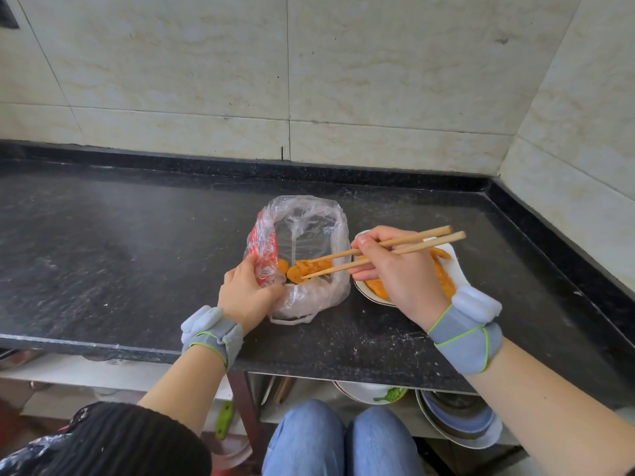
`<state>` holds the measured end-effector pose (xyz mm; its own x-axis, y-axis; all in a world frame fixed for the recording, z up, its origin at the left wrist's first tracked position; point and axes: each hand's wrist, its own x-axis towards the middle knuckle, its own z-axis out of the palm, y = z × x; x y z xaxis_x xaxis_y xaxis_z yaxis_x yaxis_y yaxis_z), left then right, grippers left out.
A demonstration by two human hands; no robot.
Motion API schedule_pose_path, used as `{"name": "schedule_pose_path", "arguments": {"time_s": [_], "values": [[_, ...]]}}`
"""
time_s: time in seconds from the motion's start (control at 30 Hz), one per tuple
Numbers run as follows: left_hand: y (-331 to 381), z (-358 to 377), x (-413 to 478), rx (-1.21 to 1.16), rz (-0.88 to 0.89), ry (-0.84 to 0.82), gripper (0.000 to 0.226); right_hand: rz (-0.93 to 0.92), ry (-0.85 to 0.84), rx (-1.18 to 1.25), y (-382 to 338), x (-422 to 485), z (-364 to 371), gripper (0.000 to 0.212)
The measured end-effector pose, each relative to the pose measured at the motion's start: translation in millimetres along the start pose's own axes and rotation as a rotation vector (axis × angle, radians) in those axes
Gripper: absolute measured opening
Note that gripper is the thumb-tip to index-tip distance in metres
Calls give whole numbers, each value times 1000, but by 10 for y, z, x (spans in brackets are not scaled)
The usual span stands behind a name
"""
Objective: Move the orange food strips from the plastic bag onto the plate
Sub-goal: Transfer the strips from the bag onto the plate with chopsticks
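The right hand point(398, 273) pinched chopsticks point(381, 254) over orange strips point(305, 269) in the bag point(309, 235), whose rim the left hand point(245, 292) gripped, beside the plate point(450, 255).

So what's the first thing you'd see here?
The wooden chopsticks in the right hand, poking into the clear plastic bag in the middle of the black counter at orange food strips. The left hand grips the bag's near left edge, and a white plate with more strips sits just right of the bag.
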<state>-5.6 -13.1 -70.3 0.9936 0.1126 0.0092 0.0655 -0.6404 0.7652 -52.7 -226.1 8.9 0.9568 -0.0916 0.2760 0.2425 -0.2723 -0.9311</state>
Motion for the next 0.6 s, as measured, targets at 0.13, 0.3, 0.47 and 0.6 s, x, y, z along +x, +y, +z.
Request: {"name": "schedule_pose_path", "arguments": {"time_s": [0.13,0.3,0.47,0.6], "values": [[-6,8,-19,45,13,1,96,-34,16,-50,41,1,-12,22],[-32,22,-8,68,29,0,96,-67,-29,-150,118,40,-23,21],[-46,29,15,119,27,-13,95,-20,-6,-11,294,3,59,19],[-52,34,24,137,29,-13,94,-14,66,63,436,-67,150,20]]}}
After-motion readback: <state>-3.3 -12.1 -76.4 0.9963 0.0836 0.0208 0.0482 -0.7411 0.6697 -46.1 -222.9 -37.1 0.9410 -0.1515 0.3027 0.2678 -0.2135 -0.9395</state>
